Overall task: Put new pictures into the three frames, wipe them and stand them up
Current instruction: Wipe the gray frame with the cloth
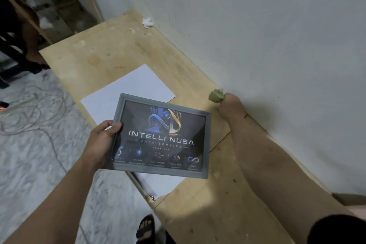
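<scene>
Unfinished room that looked like a makeshift workshop.
A bare, stained plywood surface stood against a plain white wall; loose cables lay on the marbled floor beside rough wooden shelving.

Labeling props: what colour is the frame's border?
Grey, around a dark poster; the frame shows best in the head view.

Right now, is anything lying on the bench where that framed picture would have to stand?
Partly. A white sheet lies flat on the wooden bench just beyond the frame held in the left hand. The bench near the wall looks bare, apart from a white scrap in the corner.
</scene>
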`<state>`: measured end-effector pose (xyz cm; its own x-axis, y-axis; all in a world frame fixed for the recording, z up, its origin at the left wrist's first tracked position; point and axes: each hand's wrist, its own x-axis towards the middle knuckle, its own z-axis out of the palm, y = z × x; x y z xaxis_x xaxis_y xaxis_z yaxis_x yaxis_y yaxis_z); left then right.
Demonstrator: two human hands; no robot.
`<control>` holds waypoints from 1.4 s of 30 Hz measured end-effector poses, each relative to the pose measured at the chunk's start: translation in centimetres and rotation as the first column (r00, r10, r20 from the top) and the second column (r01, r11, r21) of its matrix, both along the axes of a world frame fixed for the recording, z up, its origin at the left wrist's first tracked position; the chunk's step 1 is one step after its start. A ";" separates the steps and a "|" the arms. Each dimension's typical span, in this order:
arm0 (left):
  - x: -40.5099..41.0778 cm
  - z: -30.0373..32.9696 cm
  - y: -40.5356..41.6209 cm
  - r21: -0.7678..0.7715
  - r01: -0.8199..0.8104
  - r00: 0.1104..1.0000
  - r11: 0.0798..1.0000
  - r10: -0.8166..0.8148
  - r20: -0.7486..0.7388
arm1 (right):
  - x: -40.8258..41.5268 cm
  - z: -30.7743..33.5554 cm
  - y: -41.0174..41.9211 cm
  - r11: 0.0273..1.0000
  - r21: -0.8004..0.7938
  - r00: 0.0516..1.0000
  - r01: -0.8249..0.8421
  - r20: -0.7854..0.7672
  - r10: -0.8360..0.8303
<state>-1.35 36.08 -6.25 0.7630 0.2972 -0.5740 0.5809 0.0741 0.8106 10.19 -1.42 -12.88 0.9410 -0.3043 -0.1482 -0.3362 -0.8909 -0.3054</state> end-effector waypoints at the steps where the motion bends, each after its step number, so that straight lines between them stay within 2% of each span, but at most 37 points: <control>1: -0.6 0.3 -0.1 0.003 0.013 1.000 1.000 -0.013 -0.006 | -0.8 0.9 -0.1 0.985 0.144 0.995 0.099 -0.006 -0.099; 3: -1.3 0.6 -0.5 -0.002 0.040 0.999 0.999 -0.040 -0.010 | -2.3 2.7 -0.2 0.893 0.387 0.967 0.229 0.011 -0.253; 4: -1.8 1.0 -0.6 -0.001 0.059 0.998 0.998 -0.059 -0.006 | -3.5 3.5 -0.3 0.845 0.475 0.954 0.245 0.038 -0.297; 8: -4.0 2.1 -0.8 0.005 0.174 0.984 0.985 -0.174 0.023 | -11.7 7.1 -0.6 0.736 0.622 0.911 0.268 0.086 -0.404; 11: -5.5 2.2 -0.9 0.029 0.207 0.977 0.978 -0.208 0.035 | -16.4 7.5 0.0 0.652 0.705 0.892 0.280 0.061 -0.449; 12: -6.2 2.2 -1.0 0.036 0.223 0.974 0.974 -0.225 0.041 | -18.1 7.5 0.7 0.646 0.717 0.892 0.263 0.075 -0.446; 16: -8.3 1.3 -1.5 0.084 0.280 0.958 0.956 -0.284 0.046 | -21.9 5.4 3.8 0.726 0.672 0.923 0.146 0.172 -0.344; 20: -9.5 0.0 -2.0 0.117 0.295 0.951 0.948 -0.304 0.061 | -24.0 0.8 6.6 0.845 0.528 0.975 -0.083 0.217 -0.040; 22: -9.9 -0.6 -2.1 0.147 0.273 0.954 0.951 -0.287 0.084 | -25.9 -1.1 8.2 0.846 0.508 0.970 -0.163 0.240 0.042; 27: -9.9 -1.8 -2.0 0.182 0.220 0.968 0.958 -0.237 0.078 | -32.3 -2.4 10.7 0.779 0.597 0.979 -0.193 0.166 0.115; 29: -9.8 -1.8 -2.2 0.210 0.215 0.970 0.954 -0.234 0.068 | -34.8 -2.0 11.1 0.695 0.700 0.986 -0.167 0.140 0.096; 33: -9.8 -1.8 -2.2 0.217 0.227 0.968 0.949 -0.245 0.056 | -36.4 1.7 9.6 0.493 0.858 0.979 0.146 -0.196 0.052; 35: -9.6 -1.8 -2.2 0.218 0.259 0.959 0.941 -0.277 0.057 | -35.1 3.1 7.8 0.422 0.873 0.960 0.244 -0.279 0.023; 39: -9.1 -1.9 -2.4 0.221 0.309 0.941 0.925 -0.330 0.067 | -28.7 4.5 5.3 0.448 0.859 0.943 0.247 -0.107 -0.315; 41: -9.0 -1.9 -2.8 0.211 0.304 0.943 0.929 -0.325 0.074 | -25.2 3.7 5.5 0.484 0.856 0.949 0.180 -0.021 -0.315; 42: -9.0 -1.9 -3.0 0.205 0.299 0.944 0.932 -0.320 0.077 | -24.2 3.0 6.0 0.549 0.826 0.967 0.131 0.015 -0.254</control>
